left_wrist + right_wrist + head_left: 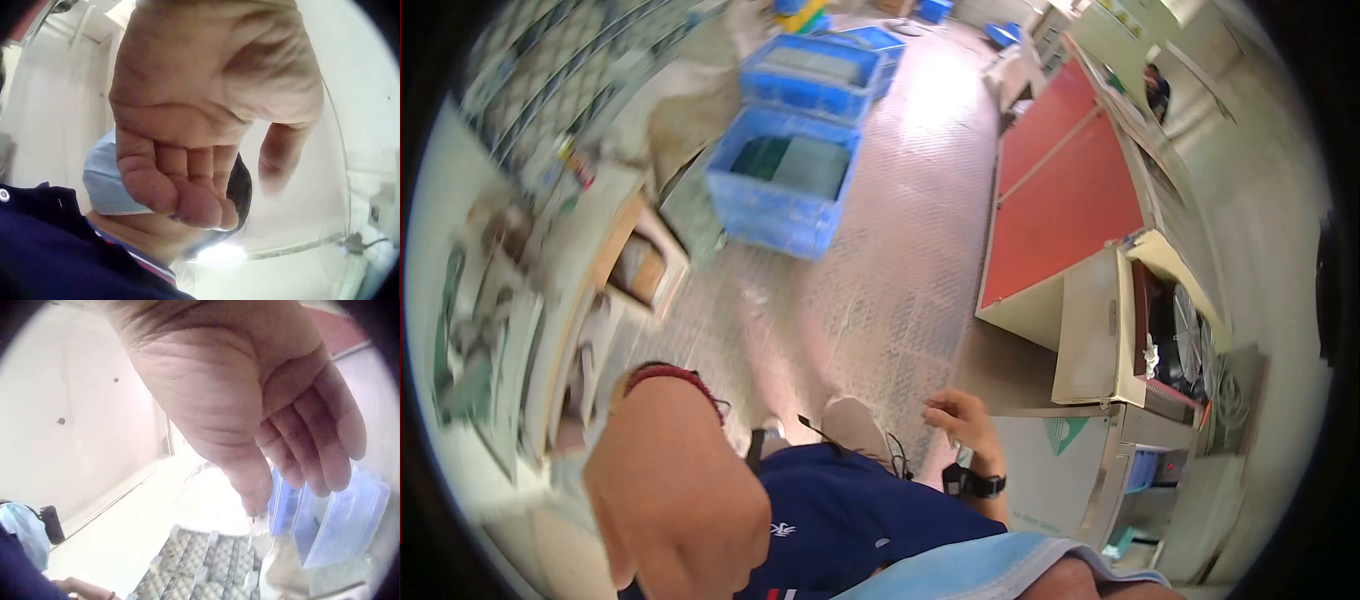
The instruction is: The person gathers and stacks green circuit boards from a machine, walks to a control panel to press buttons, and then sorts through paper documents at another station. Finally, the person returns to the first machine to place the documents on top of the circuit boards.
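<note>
The left hand (680,490) is nearest, empty, fingers loosely bent; apart from it, the empty right hand (965,420) hangs relaxed near the green-marked panel (1045,490) at right. A blue crate (775,225) stands far left.

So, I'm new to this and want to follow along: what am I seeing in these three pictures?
There's no robot, just a person's bare hands. The largest picture comes from a camera on the head, looking forward and down: the left hand looms close, its back towards us, while the right hand looks smaller. The other two come from a camera on each wrist, each showing that hand's palm. I see nothing held in either. On the floor ahead stand blue crates; the nearest blue crate has green and greyish contents, too unclear to name. A red panel is on the right.
</note>
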Action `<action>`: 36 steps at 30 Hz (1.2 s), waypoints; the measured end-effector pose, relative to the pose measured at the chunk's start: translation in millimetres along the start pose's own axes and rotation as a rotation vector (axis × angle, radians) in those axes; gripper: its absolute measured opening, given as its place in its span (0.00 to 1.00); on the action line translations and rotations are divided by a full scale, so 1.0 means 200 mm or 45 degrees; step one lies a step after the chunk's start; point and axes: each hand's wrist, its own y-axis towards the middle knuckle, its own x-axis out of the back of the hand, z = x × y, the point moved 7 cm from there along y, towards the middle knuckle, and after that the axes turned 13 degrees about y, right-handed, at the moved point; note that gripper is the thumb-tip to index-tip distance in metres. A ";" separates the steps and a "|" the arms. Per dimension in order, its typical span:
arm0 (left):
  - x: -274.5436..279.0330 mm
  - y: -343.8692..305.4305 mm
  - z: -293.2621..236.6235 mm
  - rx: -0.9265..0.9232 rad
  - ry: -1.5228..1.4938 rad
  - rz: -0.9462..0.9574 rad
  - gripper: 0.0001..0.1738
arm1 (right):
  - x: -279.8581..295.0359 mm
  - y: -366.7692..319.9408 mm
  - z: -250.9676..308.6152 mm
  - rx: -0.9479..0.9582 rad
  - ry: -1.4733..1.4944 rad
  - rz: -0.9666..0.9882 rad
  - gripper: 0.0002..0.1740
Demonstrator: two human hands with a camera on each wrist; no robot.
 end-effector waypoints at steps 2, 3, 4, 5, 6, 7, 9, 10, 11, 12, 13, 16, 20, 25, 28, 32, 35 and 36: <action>0.30 -0.15 0.12 -0.060 -0.065 0.049 0.22 | 0.24 0.10 0.00 -0.103 0.105 -0.213 0.12; 0.44 -0.24 0.20 -0.060 -0.044 0.148 0.25 | 0.35 0.16 0.02 -0.082 0.105 -0.248 0.12; 0.57 -0.32 0.29 -0.064 -0.010 0.234 0.28 | 0.47 0.23 0.05 -0.100 0.153 -0.303 0.12; 0.75 -0.37 0.38 -0.073 -0.006 0.171 0.28 | 0.58 0.31 0.07 -0.121 0.199 -0.346 0.12; 0.89 -0.42 0.45 -0.081 -0.004 0.177 0.28 | 0.68 0.39 0.10 -0.117 0.191 -0.353 0.12; 1.07 -0.46 0.55 0.027 0.091 0.143 0.27 | 0.80 0.51 0.15 -0.087 0.164 -0.386 0.11; 1.40 -0.53 0.70 0.162 0.185 0.116 0.26 | 1.02 0.77 0.29 -0.023 0.057 -0.416 0.11; 1.59 -0.58 0.77 0.229 0.287 -0.024 0.26 | 1.08 0.92 0.39 -0.012 0.074 -0.411 0.11; 1.76 -0.63 0.82 0.287 0.391 -0.179 0.26 | 1.13 1.05 0.52 0.003 -0.050 -0.360 0.11; 1.89 -0.68 0.85 0.287 0.390 -0.198 0.26 | 1.19 1.18 0.63 0.005 -0.183 -0.306 0.10; 2.05 -0.77 0.87 0.354 0.430 -0.438 0.26 | 1.25 1.33 0.68 0.094 -0.136 -0.281 0.10; 2.43 -1.04 0.89 0.453 0.521 -0.968 0.24 | 1.38 1.77 0.93 0.134 -0.304 -0.132 0.12; 2.91 -1.48 0.89 0.381 0.719 -1.422 0.20 | 1.58 2.38 1.24 0.292 -0.477 0.028 0.13; 3.59 -1.86 0.93 0.247 0.871 -1.630 0.17 | 2.01 3.14 1.51 0.370 -0.403 0.053 0.13; 4.16 -1.89 1.10 0.214 0.798 -1.781 0.16 | 2.29 3.43 1.64 0.314 -0.381 0.049 0.12; 4.94 -1.87 1.52 0.445 0.439 -1.673 0.13 | 2.79 3.73 1.74 0.264 0.010 -0.097 0.10; 5.45 -1.83 1.82 0.472 0.307 -1.510 0.11 | 3.18 4.01 1.73 0.212 0.237 -0.291 0.09; 5.59 -1.82 1.92 0.516 0.297 -1.408 0.10 | 3.28 4.12 1.75 0.202 0.220 -0.299 0.09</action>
